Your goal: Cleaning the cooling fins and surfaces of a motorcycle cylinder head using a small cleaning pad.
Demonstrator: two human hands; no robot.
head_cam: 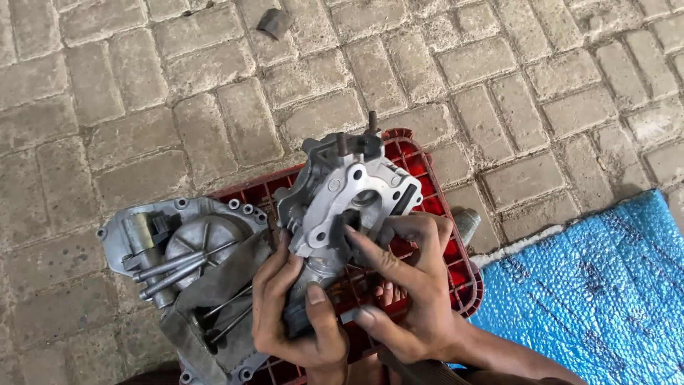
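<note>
Both hands are working closest to the lens, low in the head view, over a red plastic crate (463, 285) lying on the paved brick floor (142, 93). On the left side, the left hand (292, 306) is wrapping around the lower, darker end of a grey cast-metal engine part (342, 196), its thumb lying up along the front, so this grip is closing on the part from below. Beside it, the right hand (406, 285) is cupping the part's right side, with its forefinger reaching into a dark opening in the flat machined face; this grip is also holding the engine part rather than hanging open. That part is sitting tilted above the crate's ribbed grid, its face turned up toward the camera, with two short dark studs sticking out of its far end. Just beside the left hand, a round-domed metal cover (189, 239) is resting partly on the crate and partly on the floor, and several long bolts (171, 269) are lying across it. A grey rag (214, 285) is draping over the cover's near edge. Off to the right, a blue textured mat (598, 285) is covering the floor, well apart from the hands. Far up the frame, a small dark scrap (274, 23) is lying on the bricks.
</note>
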